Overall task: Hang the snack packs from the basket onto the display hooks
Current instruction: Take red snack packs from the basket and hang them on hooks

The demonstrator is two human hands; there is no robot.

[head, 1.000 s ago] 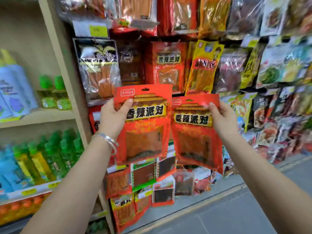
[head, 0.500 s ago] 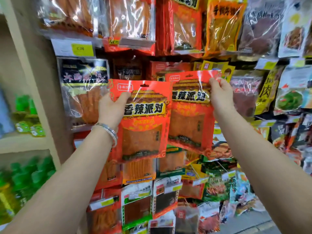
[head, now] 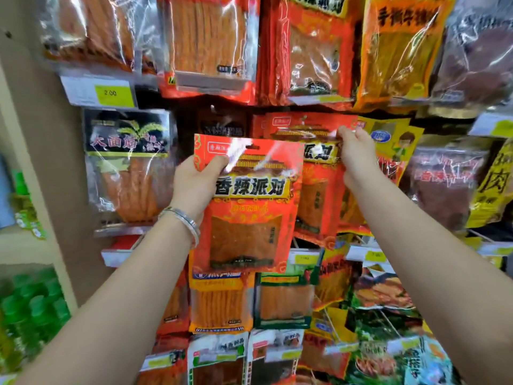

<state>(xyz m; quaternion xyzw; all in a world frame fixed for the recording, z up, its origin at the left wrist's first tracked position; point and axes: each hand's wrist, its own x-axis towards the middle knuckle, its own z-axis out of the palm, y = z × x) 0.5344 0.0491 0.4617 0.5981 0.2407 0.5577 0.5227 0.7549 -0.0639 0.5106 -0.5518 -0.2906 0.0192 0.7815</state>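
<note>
Since the fingers [head: 344,133] of the right hand [head: 354,157] are pinching the top edge of the rear red spicy-strip pack [head: 316,198] right up at the row of matching packs [head: 258,125], I'd find the hook with the hang hole (hook's hidden, so go by feel) and push straight back. That pack's upright: long axis vertical, header up, print facing me. Meanwhile the left hand [head: 194,187] grips the front red pack [head: 249,218] by its top-left corner, thumb on front, just left of and below the right fingers. It's upright too, tilted a touch.

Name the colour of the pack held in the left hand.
The pack is red-orange with a yellow name band; head view.
</note>
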